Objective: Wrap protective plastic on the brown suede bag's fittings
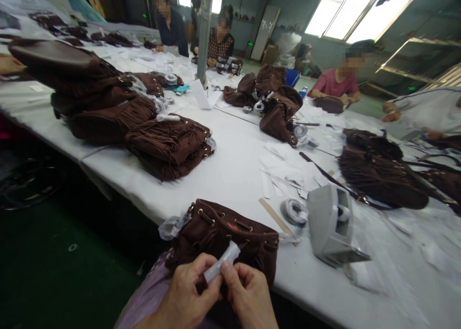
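Close to me at the table's edge a brown drawstring handbag [230, 218] with metal eyelets leans toward my lap. In front of it my left hand [192, 286] and my right hand [248, 290] both pinch a small white wrapped roll [222, 262]. My left fingers grip its lower end, and my right thumb presses its middle. What is inside the white wrapping cannot be made out. A clear plastic-wrapped piece [175, 227] hangs at the bag's left side.
A grey tape dispenser [329, 225] and a plastic-wrapped coil [293, 211] stand to the right on the white table [230, 165]. Stacked brown fringed bags [167, 146] lie left, more bags [382, 175] right. Paper scraps [288, 168] are scattered between. Several people work across the table.
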Motion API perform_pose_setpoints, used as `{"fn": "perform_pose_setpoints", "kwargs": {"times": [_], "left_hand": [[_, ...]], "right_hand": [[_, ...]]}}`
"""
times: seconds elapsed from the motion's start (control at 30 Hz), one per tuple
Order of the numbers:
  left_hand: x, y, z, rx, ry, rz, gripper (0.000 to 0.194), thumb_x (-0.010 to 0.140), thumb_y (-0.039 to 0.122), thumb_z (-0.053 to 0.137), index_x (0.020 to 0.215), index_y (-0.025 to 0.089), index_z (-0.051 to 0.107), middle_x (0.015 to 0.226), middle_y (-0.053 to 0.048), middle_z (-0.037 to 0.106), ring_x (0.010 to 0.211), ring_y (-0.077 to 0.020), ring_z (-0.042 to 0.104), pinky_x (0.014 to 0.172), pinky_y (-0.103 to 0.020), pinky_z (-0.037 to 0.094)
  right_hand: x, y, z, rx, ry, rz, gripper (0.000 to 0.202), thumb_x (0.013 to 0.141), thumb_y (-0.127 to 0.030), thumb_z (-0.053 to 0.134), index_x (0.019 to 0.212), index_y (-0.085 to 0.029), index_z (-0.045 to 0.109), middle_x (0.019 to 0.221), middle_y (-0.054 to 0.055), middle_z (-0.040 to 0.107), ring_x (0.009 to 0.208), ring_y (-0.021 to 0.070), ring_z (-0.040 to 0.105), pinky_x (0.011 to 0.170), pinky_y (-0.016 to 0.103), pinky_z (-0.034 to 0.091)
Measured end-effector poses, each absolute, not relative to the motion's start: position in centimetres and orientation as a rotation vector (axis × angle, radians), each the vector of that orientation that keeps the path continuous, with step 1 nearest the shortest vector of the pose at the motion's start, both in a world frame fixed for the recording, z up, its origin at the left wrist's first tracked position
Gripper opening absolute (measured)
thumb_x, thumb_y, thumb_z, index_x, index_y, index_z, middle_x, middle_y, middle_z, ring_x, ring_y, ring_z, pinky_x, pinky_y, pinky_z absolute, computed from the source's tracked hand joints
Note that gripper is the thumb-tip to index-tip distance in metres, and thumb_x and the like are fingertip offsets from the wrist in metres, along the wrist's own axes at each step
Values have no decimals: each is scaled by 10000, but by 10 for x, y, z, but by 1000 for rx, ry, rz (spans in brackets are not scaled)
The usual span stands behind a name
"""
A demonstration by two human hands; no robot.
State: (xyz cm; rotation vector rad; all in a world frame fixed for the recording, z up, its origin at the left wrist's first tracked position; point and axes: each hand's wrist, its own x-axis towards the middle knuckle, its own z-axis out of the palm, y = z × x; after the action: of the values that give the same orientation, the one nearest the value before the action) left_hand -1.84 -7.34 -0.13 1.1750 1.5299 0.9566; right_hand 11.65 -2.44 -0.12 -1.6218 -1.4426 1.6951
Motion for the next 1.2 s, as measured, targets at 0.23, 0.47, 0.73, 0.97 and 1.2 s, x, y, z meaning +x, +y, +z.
{"fn": "perform_pose_setpoints", "kwargs": {"times": [0.23,0.47,0.73,0.97,1.2], "left_hand": [[-16,-75,-3,1283,1524,1023,99,845,275,566,821,219,644,689,-23,691,619,-164,645,601,-213,473],[-10,-71,0,917,1417,978,195,856,365,574,818,174,569,624,-23,664,554,-157,649,528,-214,483],[-5,-69,-6,850,1413,1004,205,828,363,611,806,167,557,642,-29,668,525,-138,626,499,-209,457],[-2,-70,-6,832,1426,1057,218,816,379,629,782,178,552,582,-14,660,482,-138,619,466,-202,445],[-6,-63,-4,464,934,1126,335,777,453,686,775,157,530,591,-23,644,446,-121,581,403,-180,346]], "right_hand": [[118,-27,-13,-1503,-1445,1739,634,735,-731,551,602,-116,622,562,24,543,538,115,429,505,234,321],[134,-29,-18,-1404,-1281,2006,555,721,-700,616,623,-157,555,465,-36,499,373,51,336,387,196,199],[139,-25,-18,-1435,-1153,2032,523,669,-640,712,608,-142,564,468,-37,516,351,34,361,378,179,195],[139,-29,-27,-1440,-1085,1971,553,660,-637,731,863,-159,540,425,-64,524,299,37,330,337,162,167],[125,-36,-41,-1060,-979,2057,544,720,-641,685,891,-131,604,481,-57,492,352,28,328,341,155,202]]}}
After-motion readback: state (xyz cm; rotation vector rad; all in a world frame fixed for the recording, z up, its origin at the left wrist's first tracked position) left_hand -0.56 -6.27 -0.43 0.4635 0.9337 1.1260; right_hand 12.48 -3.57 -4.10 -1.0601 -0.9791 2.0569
